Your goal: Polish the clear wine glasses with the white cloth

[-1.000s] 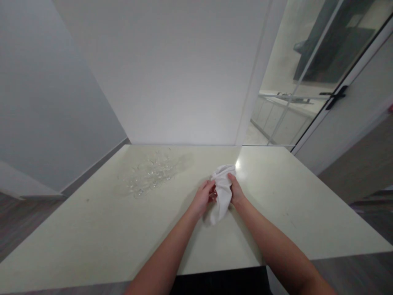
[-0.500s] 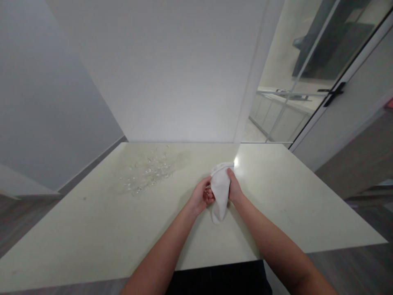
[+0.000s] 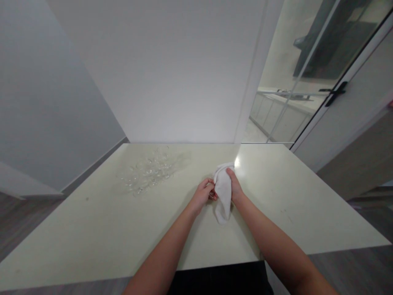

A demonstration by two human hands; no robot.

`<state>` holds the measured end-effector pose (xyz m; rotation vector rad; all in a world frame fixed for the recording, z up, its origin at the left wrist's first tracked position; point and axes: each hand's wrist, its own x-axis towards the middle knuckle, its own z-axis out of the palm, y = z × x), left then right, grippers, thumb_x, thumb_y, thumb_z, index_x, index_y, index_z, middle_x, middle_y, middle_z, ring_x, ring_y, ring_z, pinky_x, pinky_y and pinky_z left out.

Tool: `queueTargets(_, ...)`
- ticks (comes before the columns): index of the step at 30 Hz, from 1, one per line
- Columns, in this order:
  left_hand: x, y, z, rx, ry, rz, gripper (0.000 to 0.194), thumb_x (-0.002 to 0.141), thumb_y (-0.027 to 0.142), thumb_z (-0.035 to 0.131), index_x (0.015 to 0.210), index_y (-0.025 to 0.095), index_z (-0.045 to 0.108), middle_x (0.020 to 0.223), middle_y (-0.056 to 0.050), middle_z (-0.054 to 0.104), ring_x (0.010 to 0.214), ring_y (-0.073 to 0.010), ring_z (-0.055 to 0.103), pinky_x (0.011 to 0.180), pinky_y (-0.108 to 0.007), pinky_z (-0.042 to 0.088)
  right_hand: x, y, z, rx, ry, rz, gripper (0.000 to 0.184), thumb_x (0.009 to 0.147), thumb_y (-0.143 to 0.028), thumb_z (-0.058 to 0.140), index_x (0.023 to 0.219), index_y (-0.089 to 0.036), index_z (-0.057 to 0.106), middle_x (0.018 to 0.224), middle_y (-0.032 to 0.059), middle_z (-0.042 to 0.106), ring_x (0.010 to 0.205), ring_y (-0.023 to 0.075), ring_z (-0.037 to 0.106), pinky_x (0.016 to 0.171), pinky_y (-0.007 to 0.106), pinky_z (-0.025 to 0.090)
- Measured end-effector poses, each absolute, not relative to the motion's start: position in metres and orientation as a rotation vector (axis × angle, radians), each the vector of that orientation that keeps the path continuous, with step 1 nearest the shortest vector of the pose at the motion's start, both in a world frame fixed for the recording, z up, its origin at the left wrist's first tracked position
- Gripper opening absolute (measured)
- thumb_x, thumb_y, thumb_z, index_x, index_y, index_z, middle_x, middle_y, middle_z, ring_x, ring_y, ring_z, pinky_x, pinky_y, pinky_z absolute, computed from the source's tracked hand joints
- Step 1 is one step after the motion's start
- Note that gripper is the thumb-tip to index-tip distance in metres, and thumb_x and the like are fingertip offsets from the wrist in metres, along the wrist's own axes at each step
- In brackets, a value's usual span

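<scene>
A white cloth (image 3: 224, 192) hangs in folds from my right hand (image 3: 235, 187), its lower end drooping toward me. That hand is closed round the cloth, thumb on top near the upper edge. Against the cloth's left side is my left hand (image 3: 203, 194), its fingers curled together. Something small and shiny seems to show between those fingers, but I cannot make out what it is. To the left on the table lies a loose cluster of clear, glassy pieces (image 3: 152, 170), with rounded, see-through outlines; their exact kind is unclear.
Both forearms rest over a pale, glossy table (image 3: 107, 229). Its far edge meets a white panel (image 3: 184, 82). Beyond the right side stands a glass-paned door with a black handle (image 3: 336, 93). Dark fabric (image 3: 221, 278) shows at the near edge.
My left hand has turned and its fingers have curled in more against the cloth. The cloth has shifted slightly to the right. The glassy cluster looks unchanged.
</scene>
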<state>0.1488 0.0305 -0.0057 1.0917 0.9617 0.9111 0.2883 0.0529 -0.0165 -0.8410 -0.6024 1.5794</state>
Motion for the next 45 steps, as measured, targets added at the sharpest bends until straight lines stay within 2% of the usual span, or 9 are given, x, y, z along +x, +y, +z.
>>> queueTargets(5,0.147,0.032,-0.011,1.283,0.947,0.992,0.018,0.071,0.026,0.057,0.086,0.021,0.049,0.061,0.005,0.056,0.05,-0.0089,0.052,0.053,-0.02,0.041,0.285,0.057,-0.019,-0.867,-0.588,1.487,0.039,0.067,-0.054,0.069,0.077,-0.018,0.058,0.056,0.0005,0.063,0.05,0.0162,0.059,0.047,0.027,0.05)
queueTargets(10,0.145,0.03,-0.017,1.687,1.155,1.144,0.025,0.07,0.02,0.061,0.095,0.023,0.057,0.076,0.003,0.061,0.062,-0.0098,0.052,0.06,-0.02,0.039,0.278,0.06,-0.023,-0.884,-0.563,1.318,0.035,0.066,-0.046,0.075,0.081,-0.018,0.06,0.065,-0.0013,0.066,0.054,0.0136,0.059,0.052,0.025,0.051)
queueTargets(19,0.149,0.032,-0.01,0.983,0.959,0.918,0.038,0.071,0.036,0.062,0.106,0.021,0.056,0.064,0.004,0.056,0.05,-0.0095,0.048,0.049,-0.019,0.036,0.28,0.056,-0.021,-0.878,-0.596,1.441,0.039,0.065,-0.049,0.075,0.083,-0.018,0.062,0.068,0.0026,0.07,0.061,0.0192,0.065,0.058,0.03,0.054)
queueTargets(26,0.147,0.033,-0.021,1.562,1.205,1.101,0.03,0.063,0.018,0.066,0.092,0.021,0.061,0.075,0.001,0.062,0.069,-0.014,0.054,0.066,-0.023,0.043,0.275,0.06,-0.027,-0.946,-0.622,1.237,0.039,0.064,-0.043,0.079,0.089,-0.02,0.061,0.073,-0.0014,0.07,0.062,0.0146,0.063,0.058,0.025,0.055)
queueTargets(30,0.151,0.032,-0.024,1.202,0.995,0.943,0.019,0.069,0.031,0.064,0.082,0.017,0.061,0.065,-0.001,0.061,0.059,-0.0127,0.053,0.059,-0.023,0.045,0.281,0.056,-0.025,-0.871,-0.647,1.455,0.043,0.062,-0.049,0.077,0.088,-0.017,0.063,0.073,0.0028,0.071,0.063,0.0184,0.065,0.058,0.029,0.055)
queueTargets(33,0.15,0.032,-0.02,1.016,0.903,0.823,0.026,0.072,0.041,0.06,0.078,0.016,0.062,0.057,0.0,0.057,0.049,-0.0117,0.05,0.052,-0.024,0.045,0.284,0.053,-0.021,-0.807,-0.68,1.607,0.05,0.063,-0.055,0.073,0.09,-0.015,0.064,0.074,0.0068,0.071,0.064,0.0207,0.066,0.057,0.031,0.054)
queueTargets(37,0.148,0.034,-0.017,1.315,1.074,1.05,0.022,0.063,0.027,0.067,0.084,0.02,0.066,0.074,-0.005,0.068,0.077,-0.0224,0.063,0.067,-0.029,0.05,0.277,0.054,-0.018,-0.874,-0.672,1.308,0.041,0.064,-0.043,0.078,0.093,-0.019,0.061,0.076,0.0007,0.071,0.063,0.0157,0.064,0.059,0.026,0.054)
queueTargets(40,0.15,0.033,-0.018,1.38,1.088,1.161,0.025,0.06,0.022,0.07,0.085,0.022,0.066,0.085,-0.007,0.07,0.094,-0.026,0.061,0.077,-0.03,0.049,0.274,0.052,-0.018,-0.892,-0.686,1.241,0.043,0.063,-0.037,0.08,0.097,-0.02,0.06,0.08,-0.0009,0.071,0.068,0.0155,0.065,0.065,0.027,0.056)
queueTargets(45,0.151,0.03,-0.02,0.962,0.85,0.806,0.03,0.071,0.047,0.063,0.076,0.018,0.061,0.058,-0.001,0.059,0.048,-0.0123,0.05,0.048,-0.024,0.042,0.285,0.047,-0.014,-0.743,-0.768,1.674,0.049,0.059,-0.053,0.075,0.09,-0.017,0.063,0.08,0.0071,0.073,0.076,0.0232,0.068,0.063,0.031,0.055)
